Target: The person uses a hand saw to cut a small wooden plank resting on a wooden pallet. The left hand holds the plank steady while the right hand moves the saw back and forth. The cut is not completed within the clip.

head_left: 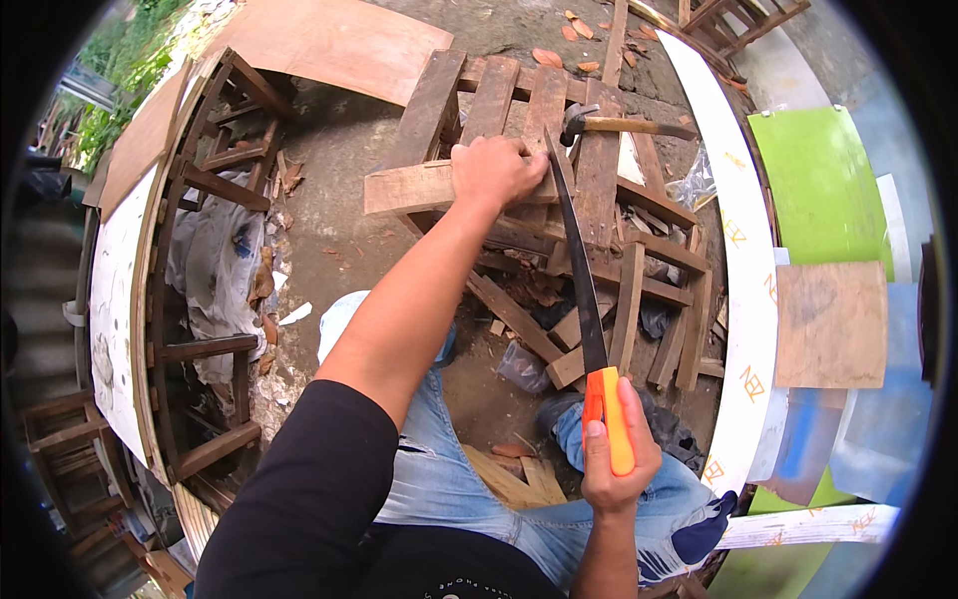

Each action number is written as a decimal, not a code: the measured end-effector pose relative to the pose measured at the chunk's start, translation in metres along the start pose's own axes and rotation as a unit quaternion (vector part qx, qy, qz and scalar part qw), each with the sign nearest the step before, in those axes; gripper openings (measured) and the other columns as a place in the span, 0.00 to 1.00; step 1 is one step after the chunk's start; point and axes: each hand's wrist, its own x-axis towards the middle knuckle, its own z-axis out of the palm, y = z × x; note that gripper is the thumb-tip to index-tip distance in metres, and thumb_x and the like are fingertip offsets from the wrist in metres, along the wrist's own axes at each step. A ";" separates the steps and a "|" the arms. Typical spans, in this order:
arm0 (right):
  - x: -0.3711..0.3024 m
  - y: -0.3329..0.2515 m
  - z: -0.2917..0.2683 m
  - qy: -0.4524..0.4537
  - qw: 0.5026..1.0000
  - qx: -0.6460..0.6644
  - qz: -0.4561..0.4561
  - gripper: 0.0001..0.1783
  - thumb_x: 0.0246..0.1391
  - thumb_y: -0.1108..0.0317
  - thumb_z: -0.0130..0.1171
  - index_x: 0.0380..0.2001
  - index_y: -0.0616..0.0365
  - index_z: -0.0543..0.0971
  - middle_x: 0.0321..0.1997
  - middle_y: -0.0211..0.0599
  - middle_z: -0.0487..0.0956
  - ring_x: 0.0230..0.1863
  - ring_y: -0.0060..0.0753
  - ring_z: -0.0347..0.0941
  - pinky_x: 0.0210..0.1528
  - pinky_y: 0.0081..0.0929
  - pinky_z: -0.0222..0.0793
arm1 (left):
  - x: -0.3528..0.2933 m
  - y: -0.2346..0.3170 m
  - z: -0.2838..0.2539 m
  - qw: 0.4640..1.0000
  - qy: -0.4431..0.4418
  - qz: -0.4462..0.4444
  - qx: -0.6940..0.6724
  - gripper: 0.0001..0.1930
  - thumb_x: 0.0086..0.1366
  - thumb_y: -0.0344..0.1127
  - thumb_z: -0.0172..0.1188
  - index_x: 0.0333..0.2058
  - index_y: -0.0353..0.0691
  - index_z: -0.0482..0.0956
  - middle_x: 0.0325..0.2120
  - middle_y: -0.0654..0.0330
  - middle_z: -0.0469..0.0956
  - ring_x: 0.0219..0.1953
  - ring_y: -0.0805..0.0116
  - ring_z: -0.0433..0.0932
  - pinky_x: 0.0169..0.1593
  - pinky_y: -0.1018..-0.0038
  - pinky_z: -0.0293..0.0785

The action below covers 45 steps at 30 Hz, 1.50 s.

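Note:
My right hand [621, 454] is closed round the orange and yellow handle of a handsaw [579, 255]. Its dark, narrow blade points away from me, the tip beside my left hand [499, 170]. With fingers curled over it, that hand grips a short wooden board [409, 188] lying across a slatted wooden pallet [491, 100]. Whether the saw's teeth touch the board, I cannot tell. A claw hammer [634, 126] with a wooden handle rests on the pallet's slats, just right of the blade tip.
Loose wooden frame pieces [631, 309] are piled below the pallet. A wooden frame structure [215, 185] stands left, with a plywood sheet [329, 40] beyond it. A long white panel [743, 299] runs along the right, beside a green sheet [818, 180] and a square plywood piece [831, 324].

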 end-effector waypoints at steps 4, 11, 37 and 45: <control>0.002 -0.004 0.001 -0.008 0.999 -0.041 -0.026 0.28 0.54 0.77 0.64 0.59 0.75 0.74 0.54 0.57 0.82 0.52 0.40 0.82 0.56 0.28 0.74 | -0.002 0.000 -0.001 1.000 -0.003 0.000 -0.006 0.24 0.64 0.62 0.54 0.40 0.52 0.89 0.39 0.53 0.86 0.47 0.55 0.83 0.52 0.59 0.71; 0.004 -0.014 -0.004 -0.014 0.999 -0.030 0.008 0.27 0.54 0.77 0.64 0.58 0.74 0.75 0.52 0.57 0.83 0.50 0.40 0.83 0.54 0.28 0.75 | -0.001 -0.001 0.003 1.000 0.020 0.017 0.007 0.23 0.64 0.60 0.54 0.39 0.51 0.89 0.38 0.54 0.86 0.46 0.55 0.83 0.52 0.57 0.71; -0.001 -0.027 -0.014 -0.012 1.000 -0.012 0.026 0.26 0.55 0.77 0.63 0.58 0.73 0.75 0.52 0.55 0.83 0.50 0.37 0.83 0.53 0.26 0.75 | 0.003 -0.005 0.012 0.996 0.058 0.051 0.035 0.22 0.65 0.58 0.52 0.39 0.51 0.88 0.42 0.62 0.85 0.48 0.60 0.81 0.52 0.55 0.67; -0.009 -0.017 -0.013 -0.022 1.000 -0.019 -0.008 0.26 0.54 0.77 0.64 0.57 0.74 0.76 0.51 0.57 0.83 0.49 0.40 0.84 0.53 0.27 0.76 | 0.005 -0.006 0.014 0.996 0.060 0.054 0.032 0.23 0.65 0.58 0.51 0.38 0.50 0.88 0.42 0.61 0.85 0.49 0.59 0.81 0.53 0.53 0.66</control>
